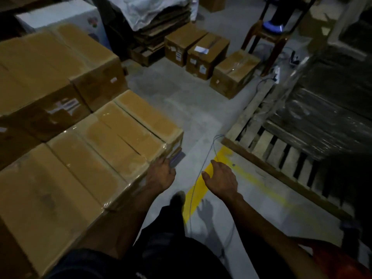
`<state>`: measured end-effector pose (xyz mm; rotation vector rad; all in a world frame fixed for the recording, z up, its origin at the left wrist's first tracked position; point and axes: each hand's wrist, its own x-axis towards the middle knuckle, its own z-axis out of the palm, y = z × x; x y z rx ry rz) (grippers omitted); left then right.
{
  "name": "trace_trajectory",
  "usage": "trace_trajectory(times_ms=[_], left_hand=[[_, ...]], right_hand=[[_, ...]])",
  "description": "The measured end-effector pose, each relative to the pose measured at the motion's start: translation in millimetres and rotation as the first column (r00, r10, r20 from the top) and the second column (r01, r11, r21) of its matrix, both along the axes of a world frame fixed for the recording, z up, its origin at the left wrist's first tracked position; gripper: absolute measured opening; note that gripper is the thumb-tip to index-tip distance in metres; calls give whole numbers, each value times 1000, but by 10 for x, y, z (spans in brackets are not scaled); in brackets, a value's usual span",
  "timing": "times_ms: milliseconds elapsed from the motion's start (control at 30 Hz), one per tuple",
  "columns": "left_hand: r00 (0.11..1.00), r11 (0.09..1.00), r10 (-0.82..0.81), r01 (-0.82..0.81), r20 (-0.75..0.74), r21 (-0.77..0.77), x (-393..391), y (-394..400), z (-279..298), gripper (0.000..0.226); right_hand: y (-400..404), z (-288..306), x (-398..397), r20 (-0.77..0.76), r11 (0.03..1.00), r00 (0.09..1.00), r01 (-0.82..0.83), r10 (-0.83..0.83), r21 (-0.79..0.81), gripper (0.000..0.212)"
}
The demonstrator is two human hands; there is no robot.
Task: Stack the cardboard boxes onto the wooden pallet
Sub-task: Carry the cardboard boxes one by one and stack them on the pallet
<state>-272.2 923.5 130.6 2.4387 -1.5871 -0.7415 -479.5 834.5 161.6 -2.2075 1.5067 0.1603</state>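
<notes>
Taped cardboard boxes (112, 141) stacked left; slatted wooden pallet (281, 158) right, well apart.

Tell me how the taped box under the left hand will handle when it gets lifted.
The box looks rigid: square edges, flaps taped shut, so it should hold its shape. Glossy tape over the top may be slippery, so gripping under the edges seems safer. It is wide for one hand; the left hand touches its corner while the right hand hangs free, so probably a two-handed lift.
</notes>
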Motion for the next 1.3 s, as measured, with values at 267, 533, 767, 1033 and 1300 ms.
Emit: trace_trajectory(times_ms=[267,533,767,1033,1300], left_hand=[[995,995,-101,101,16,11,617,-1827,278,80],[992,993,-108,105,65,52,1084,-3486,181,60],[995,994,-12,1,102,106,1527,-5209,44,53],[990,991,133,-133,54,9,2117,-6948,381,52],[990,990,143,-143,-16,11,3043,-8616,154,62]], right_hand=[[-1603,196,526,-9,995,995,102,-102,15,70],[-3337,-31,964,31,987,988,145,-148,74,84],[-5278,-187,1406,47,995,997,51,-55,89,74],[-7148,146,2125,84,998,996,-39,34,57,73],[-8789,-62,2958,62,998,998,-27,23,61,73]])
